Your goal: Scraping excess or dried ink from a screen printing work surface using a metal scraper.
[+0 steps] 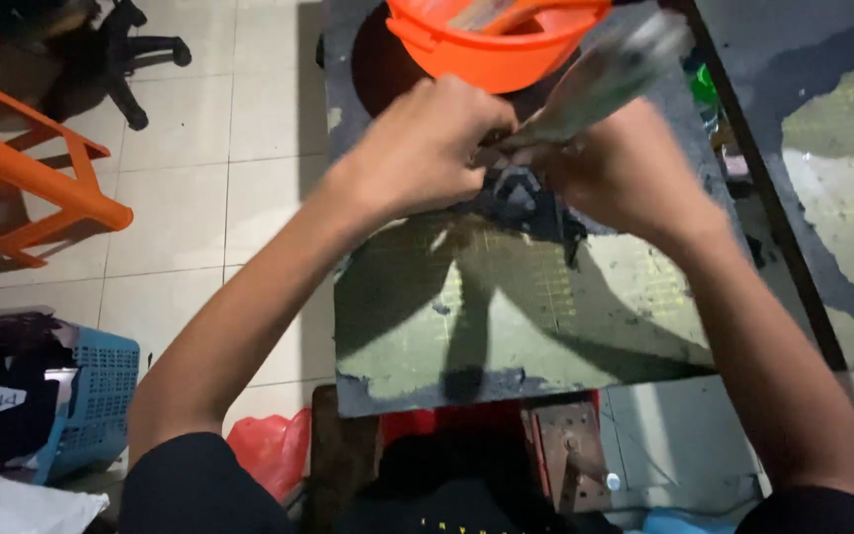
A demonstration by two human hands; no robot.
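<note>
Hands meeting at twelve o'clock over worn green mat (526, 326) on desk (348, 119). Left hand (425, 148) clenched, pinning dark rubbery scrap (526, 203) steady; right hand (625, 168) closed around blurred tool (605, 79), angled toward scrap. Orange bowl (491, 44) just beyond, within reach.

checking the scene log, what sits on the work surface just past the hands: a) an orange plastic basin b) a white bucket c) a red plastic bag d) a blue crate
a: the orange plastic basin sits at the far end of the work surface, just beyond the left hand and right hand.
</note>
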